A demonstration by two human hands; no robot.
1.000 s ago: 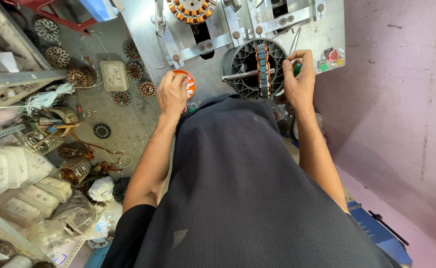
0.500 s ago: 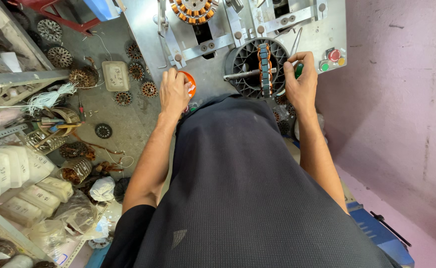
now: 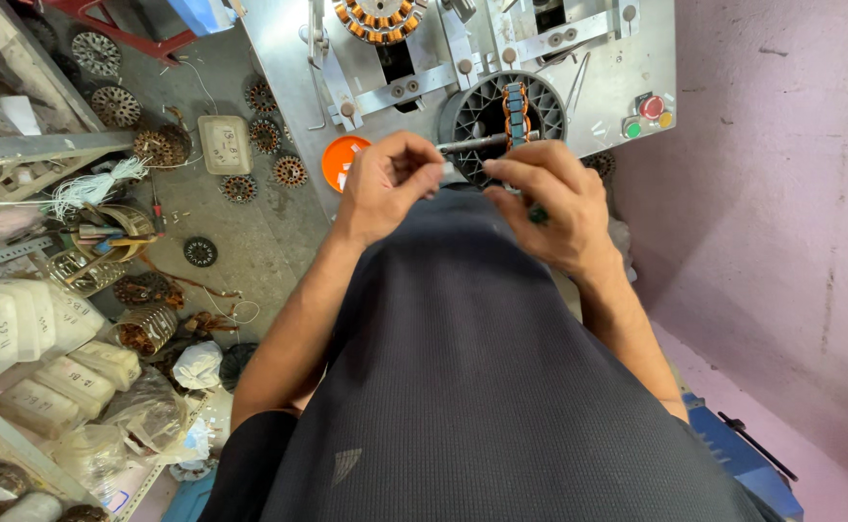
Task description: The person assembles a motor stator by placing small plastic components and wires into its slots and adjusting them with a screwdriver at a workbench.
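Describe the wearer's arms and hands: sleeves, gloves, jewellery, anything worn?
Both hands are bare: no gloves on the left hand or the right hand, and no rings or watch visible. Forearms are uncovered; a short black sleeve shows at the left upper arm. The torso wears a dark grey, fine waffle-textured knit shirt.

A grey metal table (image 3: 293, 92) stands ahead, its top bolted with brackets. On it sit an orange round lid (image 3: 343, 159) near the front edge, a dark ribbed wheel (image 3: 501, 111) with a blue-and-copper ring upright in it, and a copper-wound ring (image 3: 377, 14) at the far edge. To the left, the concrete floor (image 3: 250, 242) carries scattered toothed metal discs (image 3: 290, 171), a pale rectangular tray (image 3: 224, 145) and loose wire.
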